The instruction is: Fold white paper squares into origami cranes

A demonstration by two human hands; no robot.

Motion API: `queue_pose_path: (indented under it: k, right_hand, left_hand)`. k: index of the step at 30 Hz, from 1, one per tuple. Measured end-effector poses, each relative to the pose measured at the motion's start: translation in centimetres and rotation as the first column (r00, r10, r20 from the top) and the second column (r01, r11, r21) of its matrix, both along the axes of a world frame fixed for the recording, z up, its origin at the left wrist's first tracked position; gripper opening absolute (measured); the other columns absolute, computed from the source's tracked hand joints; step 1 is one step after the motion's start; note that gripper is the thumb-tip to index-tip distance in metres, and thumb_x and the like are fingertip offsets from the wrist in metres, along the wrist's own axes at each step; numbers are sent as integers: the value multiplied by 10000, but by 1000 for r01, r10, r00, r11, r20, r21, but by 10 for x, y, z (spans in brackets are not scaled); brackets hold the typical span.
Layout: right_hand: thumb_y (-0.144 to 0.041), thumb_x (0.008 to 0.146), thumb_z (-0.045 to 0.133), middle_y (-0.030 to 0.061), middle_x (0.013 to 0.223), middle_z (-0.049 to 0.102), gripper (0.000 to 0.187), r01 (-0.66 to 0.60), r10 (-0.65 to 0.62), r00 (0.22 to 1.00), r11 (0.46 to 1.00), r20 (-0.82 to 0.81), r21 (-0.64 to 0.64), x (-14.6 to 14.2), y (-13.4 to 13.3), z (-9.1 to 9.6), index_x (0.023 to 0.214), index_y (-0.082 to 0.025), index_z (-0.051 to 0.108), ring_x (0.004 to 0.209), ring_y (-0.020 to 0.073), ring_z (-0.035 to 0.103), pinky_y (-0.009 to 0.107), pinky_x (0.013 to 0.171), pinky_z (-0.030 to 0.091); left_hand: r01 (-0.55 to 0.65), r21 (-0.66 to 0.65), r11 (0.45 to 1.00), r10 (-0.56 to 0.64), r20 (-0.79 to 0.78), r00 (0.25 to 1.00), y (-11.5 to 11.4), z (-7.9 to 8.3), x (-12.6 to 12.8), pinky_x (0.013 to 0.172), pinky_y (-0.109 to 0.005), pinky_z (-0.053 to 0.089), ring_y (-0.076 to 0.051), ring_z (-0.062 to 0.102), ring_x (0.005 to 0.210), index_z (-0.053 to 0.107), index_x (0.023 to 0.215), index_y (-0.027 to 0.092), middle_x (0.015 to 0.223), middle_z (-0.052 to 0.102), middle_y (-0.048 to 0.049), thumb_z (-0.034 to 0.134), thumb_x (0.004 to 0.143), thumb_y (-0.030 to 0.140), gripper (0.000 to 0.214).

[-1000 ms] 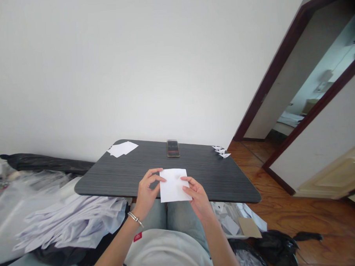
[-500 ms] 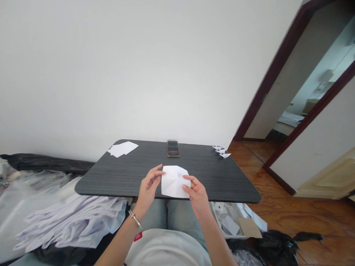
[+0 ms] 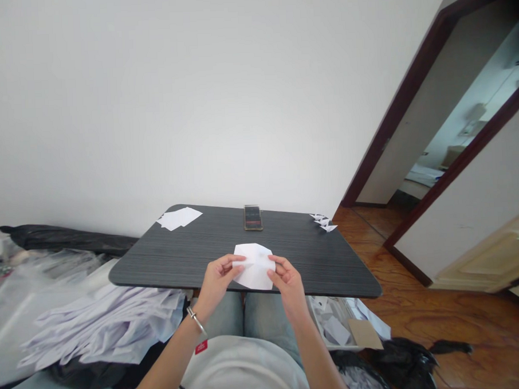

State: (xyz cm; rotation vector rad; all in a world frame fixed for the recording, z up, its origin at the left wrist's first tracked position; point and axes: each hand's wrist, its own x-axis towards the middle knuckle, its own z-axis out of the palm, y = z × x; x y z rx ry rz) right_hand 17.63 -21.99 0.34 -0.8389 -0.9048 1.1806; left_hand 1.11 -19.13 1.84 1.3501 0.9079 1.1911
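While I watch from my remote station, the person's left hand [image 3: 219, 276] and right hand [image 3: 288, 282] each pinch a creased white paper sheet [image 3: 256, 267] between thumb and fingers, one at either side, neither spread flat nor pressed together; the sheet sits above the near part of a dark wood-grain table [image 3: 150, 262], and I cannot tell whether it touches the top. I judge a loosened pinch the main risk; the sheet could slide over the near table edge toward the person's jeans [image 3: 226, 313]; uneven pulling between the hands could also tear the paper or set a crease askew.

Farther along the table lie a smartphone [image 3: 252, 218], loose white paper sheets [image 3: 178, 218] and small folded paper pieces [image 3: 323, 221], all well apart from the hands; none blocks them. A heap of white paper [image 3: 106, 324] lies beside the left forearm [image 3: 170, 359], where a dropped sheet could get lost; on the right, a box of paper scraps [image 3: 332, 329] and a black plastic bag [image 3: 404, 365] sit low near the floor, another poor place for it to land.
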Motion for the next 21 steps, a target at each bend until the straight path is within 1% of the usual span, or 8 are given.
queue_pose_path:
  k: [3,5,10,13,16,18,21]
  right_hand:
    - [-295,614,705,42,784,698,354,50,-50,997,999,50,4,6,3,-2,936,-179,617,664,181,633,260,561,498]
    - [-274,615,706,20,728,694,326,59,-59,994,998,88,1,9,4,-3,922,-180,646,636,165,626,257,570,498]
    - [-253,578,730,-13,618,685,327,34,-30,988,999,155,-24,8,5,-8,894,-183,679,587,171,622,309,635,509]
    - [-253,583,729,-19,607,693,336,21,-16,981,1000,193,-23,7,4,-9,909,-186,678,568,171,624,314,647,509]
    - [-258,616,710,-9,626,700,326,-10,14,966,1000,258,-17,7,2,-8,929,-177,670,592,179,631,317,659,507]
    - [-263,630,701,-2,638,704,320,-32,36,957,999,287,-18,7,1,-7,936,-173,668,608,187,636,320,662,509]
    - [-274,624,702,2,636,707,308,-34,39,957,999,286,-23,5,0,-5,916,-177,675,599,194,643,326,647,517]
  left_hand:
    - [-30,5,1000,30,-11,1000,0,4,-4,553,-223,430,-151,604,623,634,847,116,727,691,-49,652,659,259,237]
    - [-37,-2,999,37,-7,999,0,6,-5,546,-219,425,-147,602,604,635,838,120,694,692,-37,656,648,252,232]
    - [-51,1,999,51,-7,999,-1,8,-4,550,-225,427,-147,599,584,625,847,126,645,690,-19,653,646,244,235]
    - [-45,4,999,45,-4,999,-1,8,-3,544,-219,420,-143,592,562,617,878,128,602,678,-2,649,652,244,256]
    - [-32,16,999,32,-19,999,0,6,-3,548,-213,416,-138,586,552,607,933,131,573,667,13,640,668,246,291]
    - [-23,31,999,24,-45,999,0,4,-3,558,-217,419,-143,592,569,609,953,129,604,680,0,630,683,256,299]
    - [0,47,999,5,-108,994,1,1,-1,580,-238,435,-169,612,619,632,953,130,707,705,-43,619,697,286,300]
